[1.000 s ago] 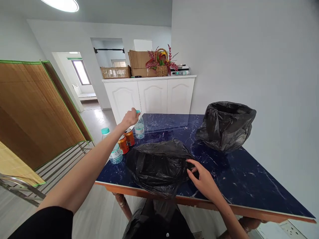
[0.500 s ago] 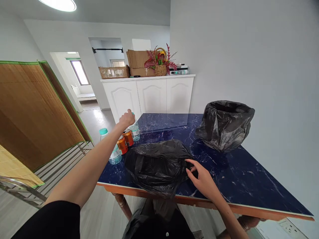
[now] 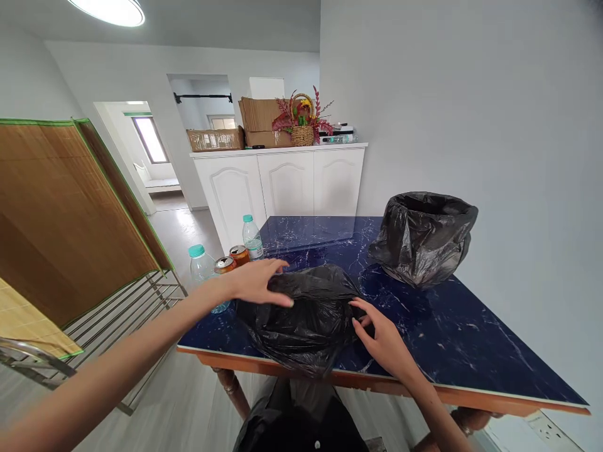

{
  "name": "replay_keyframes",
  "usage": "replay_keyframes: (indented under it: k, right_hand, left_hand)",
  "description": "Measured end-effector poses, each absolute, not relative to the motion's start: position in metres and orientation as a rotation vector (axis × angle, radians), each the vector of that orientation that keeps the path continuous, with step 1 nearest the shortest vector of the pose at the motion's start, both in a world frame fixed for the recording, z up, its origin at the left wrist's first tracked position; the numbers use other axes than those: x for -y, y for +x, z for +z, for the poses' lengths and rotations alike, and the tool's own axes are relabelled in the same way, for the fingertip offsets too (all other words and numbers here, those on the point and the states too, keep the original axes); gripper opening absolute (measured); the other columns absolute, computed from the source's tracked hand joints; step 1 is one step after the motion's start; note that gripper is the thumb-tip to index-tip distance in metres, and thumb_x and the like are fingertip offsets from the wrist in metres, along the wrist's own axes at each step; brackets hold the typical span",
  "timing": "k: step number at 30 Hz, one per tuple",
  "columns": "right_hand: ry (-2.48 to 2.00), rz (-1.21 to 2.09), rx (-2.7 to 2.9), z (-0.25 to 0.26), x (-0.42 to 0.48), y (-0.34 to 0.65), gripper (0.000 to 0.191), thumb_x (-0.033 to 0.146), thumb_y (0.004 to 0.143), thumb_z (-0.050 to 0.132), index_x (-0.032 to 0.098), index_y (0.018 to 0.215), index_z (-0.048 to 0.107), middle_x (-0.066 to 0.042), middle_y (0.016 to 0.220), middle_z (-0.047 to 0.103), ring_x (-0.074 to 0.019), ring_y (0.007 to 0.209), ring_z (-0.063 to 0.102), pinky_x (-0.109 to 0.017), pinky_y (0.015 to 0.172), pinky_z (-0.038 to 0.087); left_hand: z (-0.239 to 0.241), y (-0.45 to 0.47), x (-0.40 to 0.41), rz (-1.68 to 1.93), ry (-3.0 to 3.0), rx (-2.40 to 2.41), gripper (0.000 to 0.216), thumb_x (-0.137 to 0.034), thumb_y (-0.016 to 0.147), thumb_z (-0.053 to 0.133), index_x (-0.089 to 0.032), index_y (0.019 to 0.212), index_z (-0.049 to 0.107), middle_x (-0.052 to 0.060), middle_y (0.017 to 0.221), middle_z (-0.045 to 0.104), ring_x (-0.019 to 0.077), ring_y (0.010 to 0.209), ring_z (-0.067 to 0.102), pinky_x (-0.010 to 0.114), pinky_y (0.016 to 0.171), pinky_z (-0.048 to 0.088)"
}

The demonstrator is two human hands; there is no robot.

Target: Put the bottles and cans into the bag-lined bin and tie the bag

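Note:
A crumpled black plastic bag (image 3: 306, 314) lies at the near edge of the blue marbled table (image 3: 438, 339). My left hand (image 3: 257, 282) lies flat on its top left side, fingers stretched out. My right hand (image 3: 379, 336) touches the bag's right end, its fingertips curled into the plastic. At the table's left edge stand two clear water bottles with teal caps, one far (image 3: 252, 237) and one near (image 3: 201, 267), with two orange cans (image 3: 233, 258) between them.
A second black bag (image 3: 424, 235) stands open at the far right of the table by the wall. White cabinets (image 3: 282, 182) with cardboard boxes and a flower basket are behind. A bamboo screen (image 3: 61, 220) and metal rack stand left.
My left hand let go of the far water bottle's cap and came back onto the black bag. The bottle stays upright on the table. My right hand has hardly moved.

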State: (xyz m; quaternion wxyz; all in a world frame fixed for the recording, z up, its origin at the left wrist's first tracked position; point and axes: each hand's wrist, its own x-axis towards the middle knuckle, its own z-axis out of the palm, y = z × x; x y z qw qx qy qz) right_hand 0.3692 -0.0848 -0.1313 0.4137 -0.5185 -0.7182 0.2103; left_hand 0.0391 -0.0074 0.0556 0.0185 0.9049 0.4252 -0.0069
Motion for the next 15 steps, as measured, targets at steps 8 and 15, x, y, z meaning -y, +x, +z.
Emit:
replay_keyframes:
  k: [8, 15]
  right_hand:
    - [-1.251, 0.161, 1.832, -0.074, 0.114, 0.365, 0.033, 0.034, 0.106, 0.047, 0.028, 0.131, 0.067, -0.011, 0.119, 0.077, -0.0308, 0.107, 0.071, -0.052, 0.102, 0.055]
    - [-1.085, 0.231, 2.119, -0.052, 0.114, 0.287, 0.039, 0.019, 0.109, 0.041, 0.025, 0.141, 0.063, -0.011, 0.135, 0.072, -0.0276, 0.123, 0.07, -0.044, 0.102, 0.059]
  left_hand:
    - [0.068, 0.031, 0.037, 0.258, 2.762, -1.605, 0.033, -0.021, 0.096, 0.047, -0.025, 0.12, 0.069, 0.003, 0.093, 0.079, 0.0238, 0.087, 0.074, 0.034, 0.076, 0.051]
    - [0.111, 0.081, 0.106, 0.706, 2.367, -1.249, 0.028, -0.024, 0.098, 0.054, -0.024, 0.124, 0.065, -0.004, 0.075, 0.07, 0.0157, 0.066, 0.063, 0.028, 0.061, 0.044]
